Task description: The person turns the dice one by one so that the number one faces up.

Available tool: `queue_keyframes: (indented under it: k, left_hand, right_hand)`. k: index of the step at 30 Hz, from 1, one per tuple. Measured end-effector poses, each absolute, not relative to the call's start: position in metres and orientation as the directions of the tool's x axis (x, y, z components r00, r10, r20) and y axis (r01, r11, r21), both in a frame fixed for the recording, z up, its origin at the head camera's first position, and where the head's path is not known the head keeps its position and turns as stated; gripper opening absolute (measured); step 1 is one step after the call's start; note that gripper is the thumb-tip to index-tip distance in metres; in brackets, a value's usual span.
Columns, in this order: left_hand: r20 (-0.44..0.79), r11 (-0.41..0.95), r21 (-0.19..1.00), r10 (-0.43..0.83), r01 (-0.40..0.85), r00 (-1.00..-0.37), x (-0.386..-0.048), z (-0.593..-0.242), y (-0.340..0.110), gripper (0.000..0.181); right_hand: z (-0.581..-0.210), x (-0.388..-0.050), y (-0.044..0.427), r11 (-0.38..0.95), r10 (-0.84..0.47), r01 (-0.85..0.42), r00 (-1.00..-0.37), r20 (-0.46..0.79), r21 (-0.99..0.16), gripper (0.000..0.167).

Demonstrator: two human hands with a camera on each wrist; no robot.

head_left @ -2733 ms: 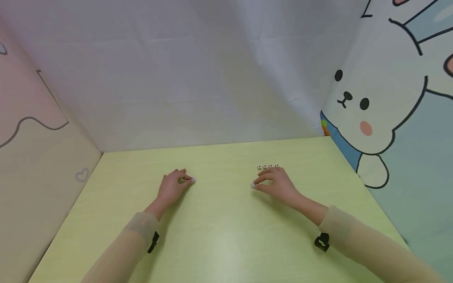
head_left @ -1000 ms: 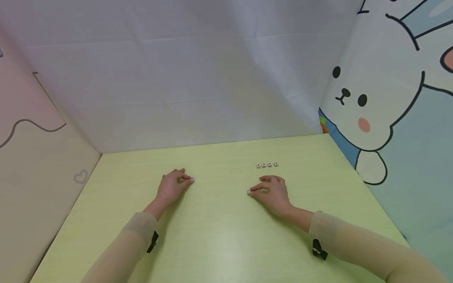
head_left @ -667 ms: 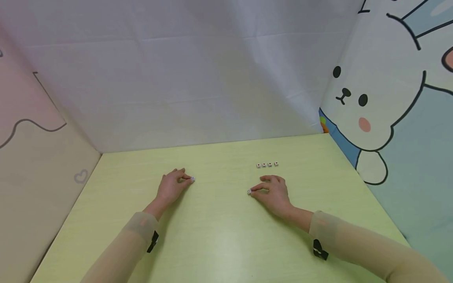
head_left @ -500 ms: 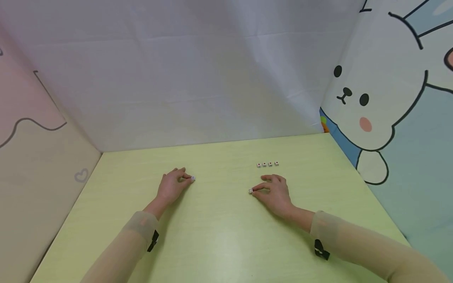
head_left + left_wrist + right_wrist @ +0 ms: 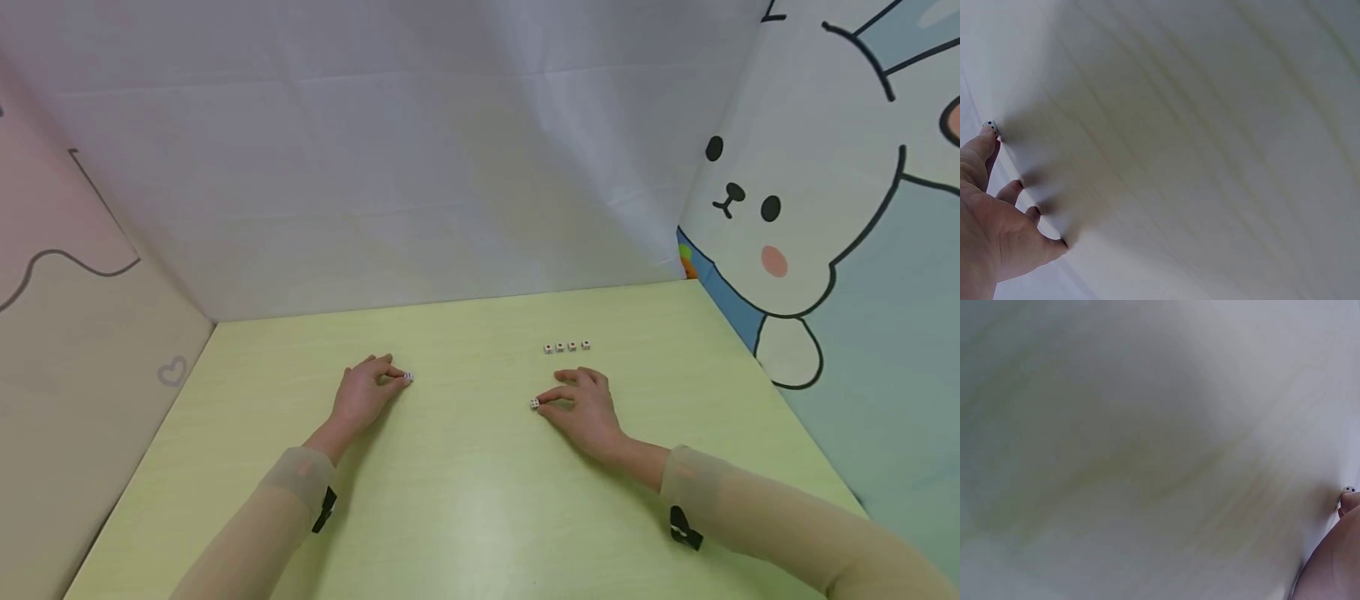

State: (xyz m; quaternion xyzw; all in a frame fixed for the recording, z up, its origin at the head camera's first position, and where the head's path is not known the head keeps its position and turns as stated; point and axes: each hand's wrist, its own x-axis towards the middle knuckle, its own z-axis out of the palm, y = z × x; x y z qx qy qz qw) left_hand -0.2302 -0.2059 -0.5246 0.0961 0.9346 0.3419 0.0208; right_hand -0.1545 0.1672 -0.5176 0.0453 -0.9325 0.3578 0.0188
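Note:
In the head view my left hand (image 5: 362, 395) pinches a small white die (image 5: 408, 377) between thumb and forefinger at the left middle of the table. The left wrist view shows that die (image 5: 990, 127) at the fingertips, the other fingertips touching the tabletop. My right hand (image 5: 587, 410) pinches a second white die (image 5: 535, 403), black dots facing the camera, near the table's centre right. Only a corner of this die (image 5: 1349, 489) shows in the right wrist view. Just beyond the right hand, several white dice (image 5: 560, 347) stand in a spaced row, red dots visible on them.
The pale yellow-green table (image 5: 465, 467) ends at a white cloth backdrop (image 5: 420, 183). A pinkish-beige panel (image 5: 82, 367) borders it on the left. On the right rises a panel with a cartoon rabbit (image 5: 825, 208).
My right hand has moved toward me from the row of dice, uncovering it, then drifted slightly rightward with its die, which appears turned. The left hand has stayed in place.

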Motion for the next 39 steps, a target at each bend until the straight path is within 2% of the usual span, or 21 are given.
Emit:
queue_keyframes:
  k: [9,16,23,39]
  left_hand:
    - [0.032,0.752,0.637,0.193,0.168,-0.981,-0.235,-0.521,-0.204,0.020]
    - [0.017,0.759,0.630,0.198,0.164,-0.980,-0.235,-0.520,-0.204,0.022]
    - [0.009,0.755,0.639,0.187,0.150,-0.982,-0.232,-0.524,-0.206,0.021]
    - [0.016,0.753,0.641,0.181,0.149,-0.983,-0.227,-0.528,-0.205,0.022]
  right_hand:
    - [-0.505,-0.160,0.176,0.771,-0.097,-0.128,-0.992,0.084,-0.624,0.021]
    - [-0.486,-0.169,0.183,0.863,-0.241,-0.284,-0.958,0.154,-0.417,0.012]
    - [-0.481,-0.176,0.177,0.901,-0.339,-0.351,-0.936,0.091,-0.255,0.014]
    - [-0.481,-0.176,0.163,0.902,-0.359,-0.367,-0.930,0.074,-0.228,0.010]
